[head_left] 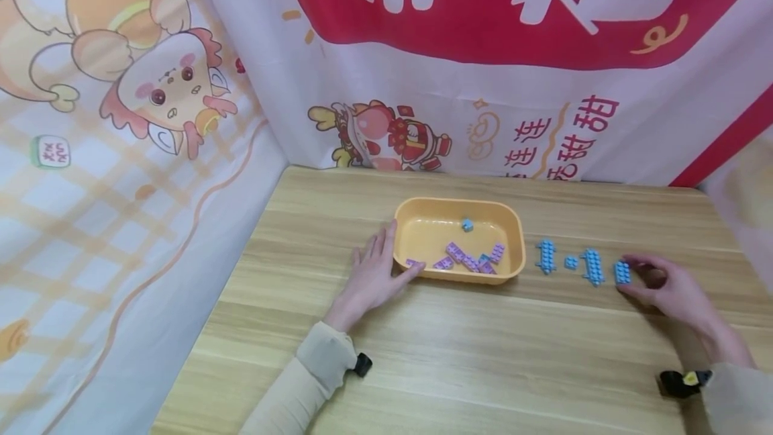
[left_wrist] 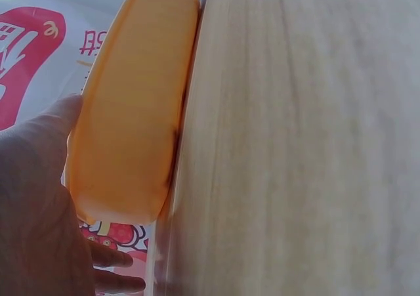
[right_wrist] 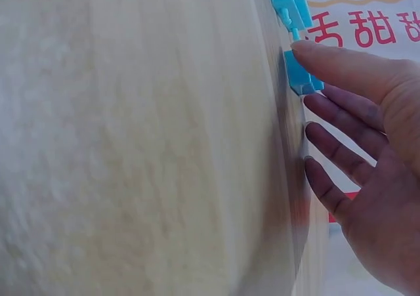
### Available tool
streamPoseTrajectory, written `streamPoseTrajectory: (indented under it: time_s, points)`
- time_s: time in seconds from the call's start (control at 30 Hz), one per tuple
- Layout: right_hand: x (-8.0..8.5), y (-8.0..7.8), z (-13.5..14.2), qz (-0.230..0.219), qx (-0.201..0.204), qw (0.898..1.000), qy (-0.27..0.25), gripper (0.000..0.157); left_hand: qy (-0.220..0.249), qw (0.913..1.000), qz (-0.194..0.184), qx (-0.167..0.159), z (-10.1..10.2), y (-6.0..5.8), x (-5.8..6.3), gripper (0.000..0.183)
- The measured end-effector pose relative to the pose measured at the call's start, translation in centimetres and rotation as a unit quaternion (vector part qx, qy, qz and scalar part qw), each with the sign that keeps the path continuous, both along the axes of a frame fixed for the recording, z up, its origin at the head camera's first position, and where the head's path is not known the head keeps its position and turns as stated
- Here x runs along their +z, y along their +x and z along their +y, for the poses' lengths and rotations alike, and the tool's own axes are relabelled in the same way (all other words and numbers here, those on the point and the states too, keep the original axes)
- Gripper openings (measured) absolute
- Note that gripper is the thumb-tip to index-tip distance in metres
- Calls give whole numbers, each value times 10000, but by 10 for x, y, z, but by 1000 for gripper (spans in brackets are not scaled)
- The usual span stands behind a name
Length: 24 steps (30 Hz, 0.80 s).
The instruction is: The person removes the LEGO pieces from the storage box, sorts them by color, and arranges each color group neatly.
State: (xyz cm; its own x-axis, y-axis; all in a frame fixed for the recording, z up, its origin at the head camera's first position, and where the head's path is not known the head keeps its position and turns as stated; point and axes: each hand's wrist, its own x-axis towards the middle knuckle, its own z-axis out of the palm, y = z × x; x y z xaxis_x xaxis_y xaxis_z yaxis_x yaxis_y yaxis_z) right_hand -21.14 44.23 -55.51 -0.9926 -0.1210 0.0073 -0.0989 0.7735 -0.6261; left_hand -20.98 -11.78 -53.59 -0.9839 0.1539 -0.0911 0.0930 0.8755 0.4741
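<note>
In the head view my left hand [head_left: 371, 280] rests against the left end of a yellow-orange plastic tray [head_left: 459, 278], thumb at its near rim. The left wrist view has the thumb touching the tray's [left_wrist: 134, 105] edge, with fairly straight fingers past its end. My right hand [head_left: 676, 291] pinches a studded blue toy building block [head_left: 622, 272] between thumb and index finger on the table. The other fingers spread loosely behind the block [right_wrist: 300, 73] in the right wrist view. Left of it lie a long blue piece with side pegs [head_left: 593, 267], a small blue block [head_left: 570, 262] and another long blue piece [head_left: 546, 257].
Inside the tray are several purple blocks [head_left: 471, 262], mostly along its near side, and a small blue piece [head_left: 468, 225] near the back. The wooden table [head_left: 459, 348] meets a printed cloth [head_left: 386, 72] at its back edge. Another printed cloth [head_left: 121, 220] hangs at the left.
</note>
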Motion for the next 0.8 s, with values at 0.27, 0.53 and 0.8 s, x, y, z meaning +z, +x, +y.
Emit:
streamPoseTrajectory:
  time_s: [0.27, 0.53, 0.8]
  points:
    - [11, 1, -4, -167, -336, 9980, -514, 60, 21, 10000, -25, -19, 0, 0, 2, 115]
    - [37, -14, -36, 235, -403, 9943, -958, 56, 11, 10000, -52, -35, 0, 0, 4, 115]
    - [56, -32, -83, 559, -70, 9922, -1112, 48, -44, 10000, -63, -41, 0, 0, 2, 115]
